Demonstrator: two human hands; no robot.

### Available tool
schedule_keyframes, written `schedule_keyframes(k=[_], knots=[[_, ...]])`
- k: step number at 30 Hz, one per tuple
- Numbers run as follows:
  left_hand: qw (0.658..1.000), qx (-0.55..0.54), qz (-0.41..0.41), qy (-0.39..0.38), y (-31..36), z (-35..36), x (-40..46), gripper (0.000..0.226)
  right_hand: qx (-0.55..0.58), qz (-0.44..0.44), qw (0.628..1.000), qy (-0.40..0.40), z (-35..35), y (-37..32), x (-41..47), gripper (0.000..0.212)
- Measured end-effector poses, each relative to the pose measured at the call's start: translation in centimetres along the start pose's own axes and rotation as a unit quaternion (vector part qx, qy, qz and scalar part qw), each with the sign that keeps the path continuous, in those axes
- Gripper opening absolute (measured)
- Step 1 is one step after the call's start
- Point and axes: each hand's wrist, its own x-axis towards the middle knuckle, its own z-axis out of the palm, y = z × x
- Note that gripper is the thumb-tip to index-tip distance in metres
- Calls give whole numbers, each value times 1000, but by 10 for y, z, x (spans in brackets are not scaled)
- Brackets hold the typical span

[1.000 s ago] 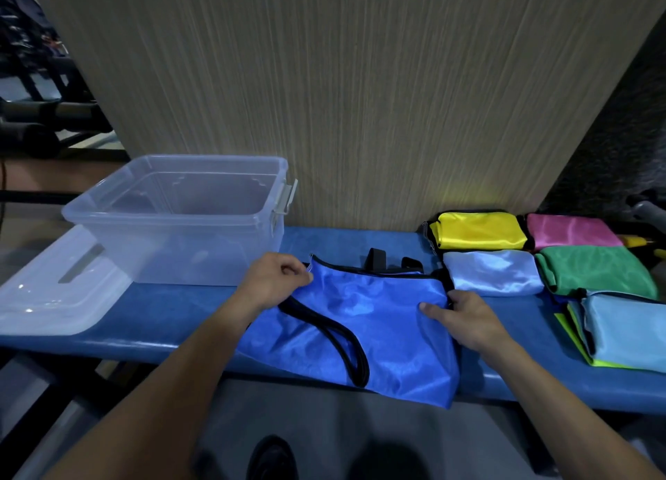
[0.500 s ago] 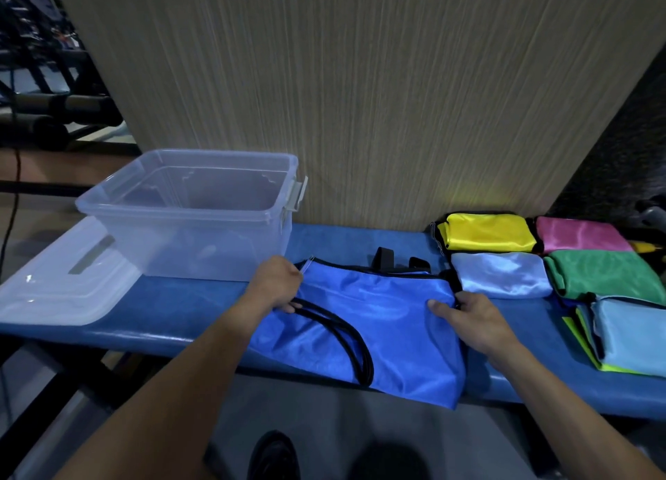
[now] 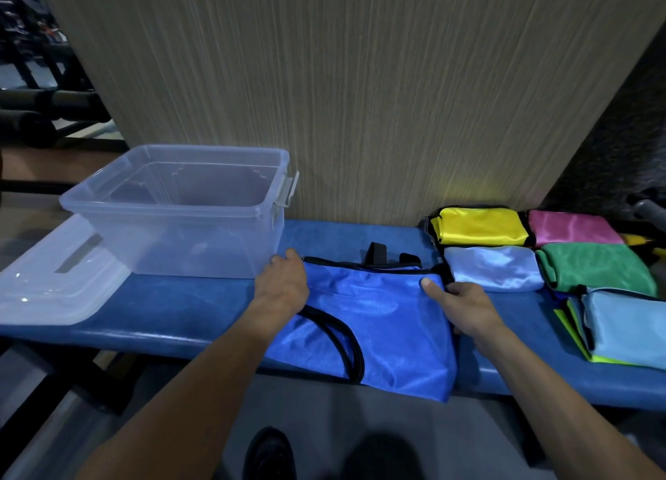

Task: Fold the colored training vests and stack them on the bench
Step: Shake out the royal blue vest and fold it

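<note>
Blue vest [image 3: 374,321] lies flat on the blue bench [image 3: 173,310], lower centre of frame. Long axis runs left-right along the bench; black-trimmed top edge faces the wall, lower edge hangs over the near bench edge. Left hand [image 3: 283,286] grips the vest's upper left corner, fingers curled. Right hand [image 3: 459,308] holds the upper right corner, thumb on top of the fabric, fingers curled at its edge. Clear plastic bin [image 3: 180,209] at left, touching the left hand. Folded vests at right: yellow [image 3: 479,226], pink [image 3: 573,227], pale blue [image 3: 492,268], green [image 3: 594,267].
</note>
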Motion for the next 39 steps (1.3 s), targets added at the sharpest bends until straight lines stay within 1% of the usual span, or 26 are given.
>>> schedule_keyframes(k=[3,6,9,11,13,14,15,16,17,18,19,20,21,22,26,28,30,32,33,34,35,37,38,39], knots=[[999,6,32,44,3,-3,-2,30,-30,-13,999,11,2,-1,1,59],[993,23,56,99,5,-13,-2,40,-62,-23,998,11,3,-4,-1,60],[993,39,61,91,0,-22,3,53,-95,-36,995,10,4,-6,-5,62],[994,64,55,76,-2,-21,1,58,-105,-49,993,8,5,-6,-7,63],[984,135,72,93,2,-18,-6,55,-111,-52,992,9,5,-6,-6,64],[974,170,92,116,6,-15,-9,51,-117,-49,992,10,5,-7,-5,64],[967,177,122,137,10,-11,-13,46,-124,-45,991,12,5,-7,-5,63],[966,151,163,131,12,-7,-17,44,-133,-39,990,15,6,-8,-5,62],[970,101,204,92,14,-1,-20,47,-140,-33,989,18,7,-9,-4,60],[971,54,231,28,16,6,-24,55,-145,-27,989,22,8,-11,-4,58],[969,37,240,-45,16,13,-27,65,-147,-23,989,25,10,-11,-5,57],[965,44,237,-102,16,19,-29,73,-145,-18,989,29,13,-13,-6,56],[962,58,230,-138,14,25,-29,78,-136,-18,990,34,15,-13,-7,54],[960,65,225,-154,13,30,-28,80,-126,-21,991,39,16,-13,-7,53],[956,51,232,-170,25,36,-35,82,-73,-39,994,64,-2,-12,-7,52],[952,59,241,-179,37,38,-41,83,-111,-52,991,60,-15,-9,-5,50],[949,67,242,-189,43,36,-39,86,-161,-62,985,15,-24,-6,-6,50],[947,69,238,-204,38,31,-29,90,-165,-55,984,-48,-30,-7,-8,51],[946,71,238,-210,34,28,-23,93,-159,-54,984,-56,-33,-9,-8,50],[944,73,239,-214,29,26,-18,94,-155,-60,985,-42,-37,-13,-7,45],[943,74,241,-219,25,25,-15,95,-156,-75,985,-10,-41,-18,-4,35],[941,72,247,-221,21,25,-11,96,-199,-137,967,78,-47,-24,3,12],[940,67,250,-221,20,24,-11,96,-215,-171,957,98,-46,-27,5,4],[940,60,254,-222,19,24,-10,96,-230,-199,948,95,-44,-28,8,17]])
